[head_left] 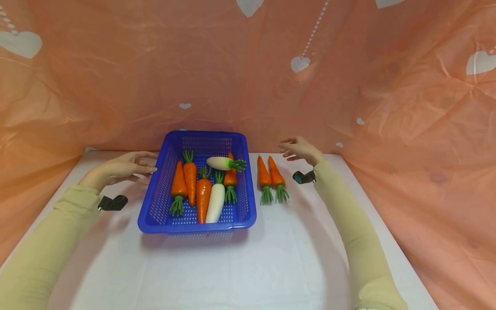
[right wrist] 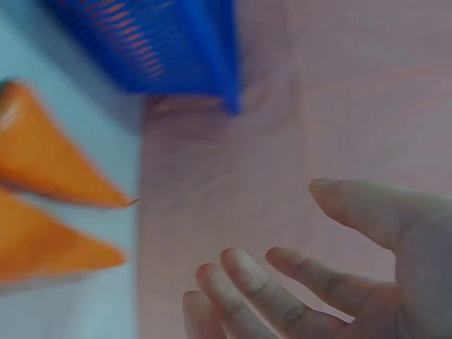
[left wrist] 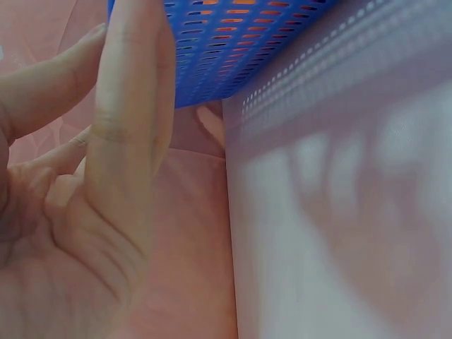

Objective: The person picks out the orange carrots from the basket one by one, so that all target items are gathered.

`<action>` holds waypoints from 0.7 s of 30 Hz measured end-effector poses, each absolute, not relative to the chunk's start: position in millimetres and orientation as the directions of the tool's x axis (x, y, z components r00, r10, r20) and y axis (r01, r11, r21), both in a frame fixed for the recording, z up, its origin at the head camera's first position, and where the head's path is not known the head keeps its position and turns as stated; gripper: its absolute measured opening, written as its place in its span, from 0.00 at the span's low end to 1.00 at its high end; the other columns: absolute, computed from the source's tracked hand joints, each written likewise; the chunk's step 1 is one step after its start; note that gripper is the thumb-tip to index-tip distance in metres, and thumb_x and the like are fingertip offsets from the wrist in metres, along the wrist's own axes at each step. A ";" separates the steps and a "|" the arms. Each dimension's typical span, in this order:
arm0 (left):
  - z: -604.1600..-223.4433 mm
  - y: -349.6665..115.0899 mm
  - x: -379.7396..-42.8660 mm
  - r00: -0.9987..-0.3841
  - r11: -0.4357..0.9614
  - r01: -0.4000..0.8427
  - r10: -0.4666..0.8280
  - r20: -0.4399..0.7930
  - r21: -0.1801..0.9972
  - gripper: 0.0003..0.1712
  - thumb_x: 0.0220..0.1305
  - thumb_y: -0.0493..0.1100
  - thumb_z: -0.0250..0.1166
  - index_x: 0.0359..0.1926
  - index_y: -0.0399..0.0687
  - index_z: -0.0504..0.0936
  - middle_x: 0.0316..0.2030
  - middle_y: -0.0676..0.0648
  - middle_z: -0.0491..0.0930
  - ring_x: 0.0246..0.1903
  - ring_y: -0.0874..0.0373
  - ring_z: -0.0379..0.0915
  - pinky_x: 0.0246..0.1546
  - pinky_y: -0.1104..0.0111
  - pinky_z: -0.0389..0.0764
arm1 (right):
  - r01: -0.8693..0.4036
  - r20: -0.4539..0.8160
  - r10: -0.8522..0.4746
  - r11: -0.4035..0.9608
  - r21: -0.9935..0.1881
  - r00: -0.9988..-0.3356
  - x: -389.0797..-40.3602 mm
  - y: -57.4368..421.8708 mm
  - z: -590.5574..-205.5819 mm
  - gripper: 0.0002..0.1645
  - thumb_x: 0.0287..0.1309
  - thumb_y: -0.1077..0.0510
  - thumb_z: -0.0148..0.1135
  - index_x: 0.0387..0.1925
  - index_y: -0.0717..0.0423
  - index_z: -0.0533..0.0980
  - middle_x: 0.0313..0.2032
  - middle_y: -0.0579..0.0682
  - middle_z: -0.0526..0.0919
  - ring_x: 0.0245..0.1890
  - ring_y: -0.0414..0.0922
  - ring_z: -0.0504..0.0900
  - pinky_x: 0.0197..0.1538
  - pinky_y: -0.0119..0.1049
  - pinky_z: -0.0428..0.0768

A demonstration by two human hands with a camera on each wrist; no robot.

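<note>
A blue plastic basket (head_left: 196,229) holds several carrots (head_left: 190,174) and two white radishes (head_left: 215,204) with green tops; one radish lies crosswise over a carrot at the right. My left hand (head_left: 129,167) is at the basket's left rim, its fingers relaxed and its fingertips right by the edge. In the left wrist view those fingers (left wrist: 127,92) reach up beside the perforated wall. To the right of the basket, two more carrots (head_left: 264,174) lie side by side, green ends toward me. My right hand (head_left: 301,150) hovers beyond their tips, fingers spread and loosely bent, holding nothing.
A white cloth covers the table (head_left: 232,271). Behind it and along both sides hangs an orange sheet (head_left: 217,73) with white hearts. Small dark cameras (head_left: 112,203) are strapped to both wrists, over long pale sleeves.
</note>
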State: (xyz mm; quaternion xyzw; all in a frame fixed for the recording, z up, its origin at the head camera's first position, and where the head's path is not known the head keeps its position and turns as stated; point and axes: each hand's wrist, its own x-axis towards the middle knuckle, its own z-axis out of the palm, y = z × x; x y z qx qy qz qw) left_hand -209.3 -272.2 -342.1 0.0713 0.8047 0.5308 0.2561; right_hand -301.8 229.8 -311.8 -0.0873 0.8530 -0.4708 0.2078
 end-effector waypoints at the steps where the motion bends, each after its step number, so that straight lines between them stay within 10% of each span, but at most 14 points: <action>1: -341.9 -272.1 -209.4 -0.858 0.425 -0.159 0.387 -0.338 0.891 0.39 0.70 0.41 0.58 0.71 0.31 0.46 0.50 0.39 0.76 0.42 0.51 0.78 0.45 0.57 0.80 | 0.034 -0.259 -0.350 0.537 -0.843 -0.900 -301.5 227.3 -304.3 0.32 0.70 0.50 0.52 0.67 0.65 0.62 0.54 0.65 0.72 0.50 0.59 0.75 0.58 0.53 0.72; 21: -344.9 -273.2 -209.8 -0.858 0.394 -0.159 0.398 -0.324 0.905 0.39 0.69 0.40 0.58 0.71 0.32 0.46 0.49 0.39 0.77 0.42 0.51 0.79 0.45 0.56 0.81 | -0.185 -0.111 -0.636 0.380 -0.906 -0.763 -280.7 121.7 -256.3 0.26 0.68 0.52 0.55 0.63 0.57 0.68 0.55 0.54 0.75 0.52 0.52 0.76 0.57 0.46 0.74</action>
